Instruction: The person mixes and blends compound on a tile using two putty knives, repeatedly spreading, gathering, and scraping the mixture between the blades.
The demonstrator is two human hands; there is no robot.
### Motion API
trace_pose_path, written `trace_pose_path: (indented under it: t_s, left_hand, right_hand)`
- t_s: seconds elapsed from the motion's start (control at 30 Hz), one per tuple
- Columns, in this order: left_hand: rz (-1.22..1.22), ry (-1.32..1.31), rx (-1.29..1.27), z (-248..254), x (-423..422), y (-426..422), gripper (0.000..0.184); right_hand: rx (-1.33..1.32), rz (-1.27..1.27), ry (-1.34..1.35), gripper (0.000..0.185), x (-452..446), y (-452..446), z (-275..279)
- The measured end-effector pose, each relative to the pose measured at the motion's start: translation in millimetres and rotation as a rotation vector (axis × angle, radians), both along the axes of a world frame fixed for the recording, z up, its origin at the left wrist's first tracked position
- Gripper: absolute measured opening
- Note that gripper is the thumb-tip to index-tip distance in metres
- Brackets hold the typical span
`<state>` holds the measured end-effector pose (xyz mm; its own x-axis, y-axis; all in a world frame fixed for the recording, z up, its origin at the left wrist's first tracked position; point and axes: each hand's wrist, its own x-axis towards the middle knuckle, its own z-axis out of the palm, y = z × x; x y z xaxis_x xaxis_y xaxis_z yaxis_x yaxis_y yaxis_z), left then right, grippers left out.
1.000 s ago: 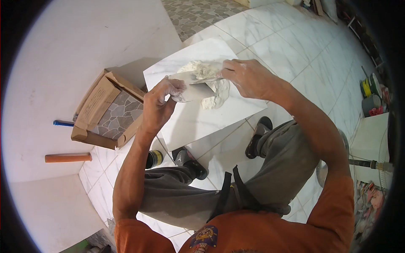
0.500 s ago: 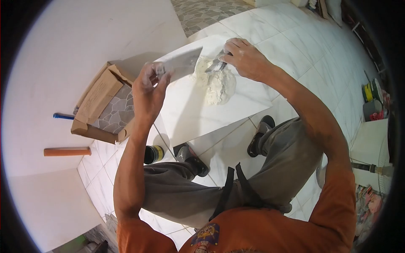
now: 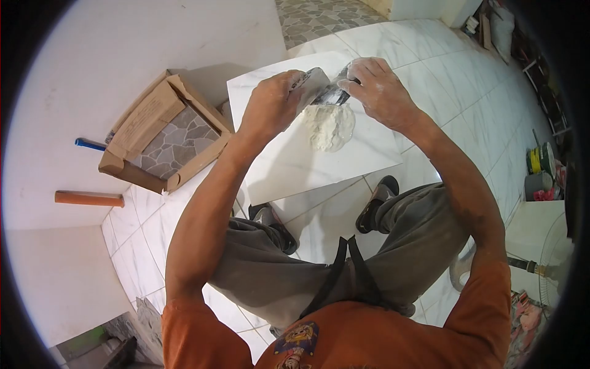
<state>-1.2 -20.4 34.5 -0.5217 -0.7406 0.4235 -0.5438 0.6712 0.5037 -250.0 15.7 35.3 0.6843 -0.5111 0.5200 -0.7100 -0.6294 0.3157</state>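
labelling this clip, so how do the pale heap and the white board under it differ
The pale heap is rough and lumpy, while the white board is flat and looks smooth. The heap is compact with a rounded outline; the board is much larger, with straight edges. The heap looks creamier, the board whiter with faint streaks. Both are light in colour.

Near the top middle, we see the left hand [image 3: 270, 104] gripping a flat scraper [image 3: 314, 82] and the right hand [image 3: 382, 92] holding a dark tool [image 3: 330, 96] — close together by a lump of white paste [image 3: 330, 128]. The paste sits on a white board [image 3: 289, 175]. At the left, we spot a cardboard box [image 3: 146, 117] — and an orange bar [image 3: 89, 198] below it.
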Motion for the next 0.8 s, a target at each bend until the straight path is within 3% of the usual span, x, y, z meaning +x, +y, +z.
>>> trace_pose_path:
  t_s: [0.2, 0.4, 0.53, 0.63, 0.8]
  left_hand:
    - [0.112, -0.063, 0.072, -17, -1, -15, 0.027]
    - [0.223, 0.013, 0.171, -8, 8, -19, 0.031]
    - [0.238, 0.033, 0.158, -18, 10, -25, 0.033]
    - [0.233, 0.004, 0.095, -20, 11, -27, 0.034]
    - [0.263, 0.039, 0.122, -20, 12, -24, 0.034]
  right_hand:
    - [0.045, -0.044, -0.059, 0.022, -10, 2, 4]
    - [0.382, -0.419, -0.519, 0.036, -24, 4, -3]
    - [0.581, -0.482, -0.769, 0.054, -33, 1, 8]
    - [1.095, -0.41, -1.132, 0.047, -51, -11, 1]
    - [1.206, -0.376, -1.306, 0.029, -54, -8, 2]
